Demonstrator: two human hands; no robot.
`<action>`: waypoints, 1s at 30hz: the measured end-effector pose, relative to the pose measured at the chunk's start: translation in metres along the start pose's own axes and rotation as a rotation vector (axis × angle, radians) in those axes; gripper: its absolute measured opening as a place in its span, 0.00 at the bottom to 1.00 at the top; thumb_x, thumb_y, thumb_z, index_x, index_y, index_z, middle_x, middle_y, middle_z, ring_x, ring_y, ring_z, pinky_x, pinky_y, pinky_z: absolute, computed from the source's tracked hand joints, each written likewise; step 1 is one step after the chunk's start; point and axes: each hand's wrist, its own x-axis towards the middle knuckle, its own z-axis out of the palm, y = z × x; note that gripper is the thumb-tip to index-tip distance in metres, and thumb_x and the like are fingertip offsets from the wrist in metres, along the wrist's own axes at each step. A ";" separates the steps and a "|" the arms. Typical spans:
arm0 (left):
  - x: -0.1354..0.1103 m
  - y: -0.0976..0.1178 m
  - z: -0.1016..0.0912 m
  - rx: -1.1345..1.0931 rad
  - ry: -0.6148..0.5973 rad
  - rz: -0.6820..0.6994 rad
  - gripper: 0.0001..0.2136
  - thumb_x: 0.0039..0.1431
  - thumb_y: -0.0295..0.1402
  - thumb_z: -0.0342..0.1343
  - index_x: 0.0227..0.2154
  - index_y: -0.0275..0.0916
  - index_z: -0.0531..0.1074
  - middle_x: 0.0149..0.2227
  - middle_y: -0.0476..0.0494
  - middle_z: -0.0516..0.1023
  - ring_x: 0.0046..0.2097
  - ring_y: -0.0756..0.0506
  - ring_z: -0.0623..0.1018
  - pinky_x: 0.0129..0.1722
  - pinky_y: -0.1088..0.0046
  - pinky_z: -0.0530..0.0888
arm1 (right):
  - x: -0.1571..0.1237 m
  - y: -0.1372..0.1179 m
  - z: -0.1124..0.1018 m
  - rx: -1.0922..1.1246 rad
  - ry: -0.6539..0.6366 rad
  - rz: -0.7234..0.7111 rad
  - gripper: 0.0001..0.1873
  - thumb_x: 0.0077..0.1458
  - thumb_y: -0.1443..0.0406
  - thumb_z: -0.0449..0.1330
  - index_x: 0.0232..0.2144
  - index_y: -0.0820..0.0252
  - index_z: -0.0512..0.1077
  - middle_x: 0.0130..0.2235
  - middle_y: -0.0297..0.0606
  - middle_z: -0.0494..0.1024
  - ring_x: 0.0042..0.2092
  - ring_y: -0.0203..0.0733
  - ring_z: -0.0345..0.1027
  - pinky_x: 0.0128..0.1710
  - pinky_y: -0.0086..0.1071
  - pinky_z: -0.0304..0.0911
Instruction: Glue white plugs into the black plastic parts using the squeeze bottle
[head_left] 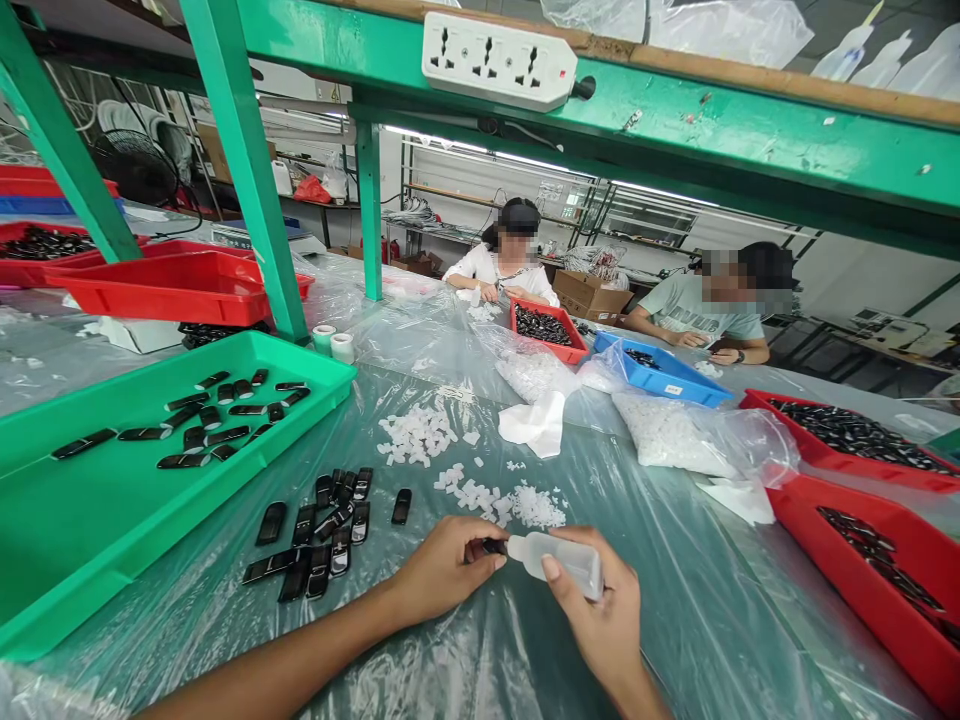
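Note:
My left hand (450,565) is closed on a small black plastic part (493,546), mostly hidden by my fingers. In my right hand (607,610) lies a translucent white squeeze bottle (559,562), tilted with its nozzle end at the black part. Whether the tip touches the part I cannot tell. Left of my hands is a pile of glossy black plastic parts (319,558), with a single black part (402,506) apart from it. Just beyond my hands lie small white pieces (536,506), with a larger heap of white pieces (416,436) farther back.
A green tray (67,560) holding black parts stands at left. Red trays (817,580) line the right side, near a bag of white pieces (675,437) and a blue tray (675,385). A green shelf frame (330,45) crosses overhead. Two people sit across the table.

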 end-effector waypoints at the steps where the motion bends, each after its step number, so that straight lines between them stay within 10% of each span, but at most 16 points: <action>1: 0.000 -0.001 0.000 -0.008 0.003 0.003 0.08 0.58 0.30 0.51 0.35 0.38 0.75 0.34 0.46 0.77 0.34 0.47 0.74 0.32 0.77 0.67 | 0.000 0.000 0.000 0.000 -0.002 0.001 0.10 0.49 0.60 0.60 0.32 0.60 0.69 0.26 0.34 0.72 0.24 0.37 0.64 0.22 0.27 0.58; 30: -0.001 0.000 -0.001 0.084 -0.012 0.042 0.13 0.59 0.25 0.50 0.42 0.46 0.74 0.34 0.50 0.78 0.34 0.48 0.74 0.32 0.79 0.65 | 0.003 -0.003 0.001 0.017 -0.002 -0.004 0.08 0.50 0.60 0.59 0.31 0.59 0.69 0.26 0.33 0.72 0.24 0.35 0.64 0.21 0.25 0.59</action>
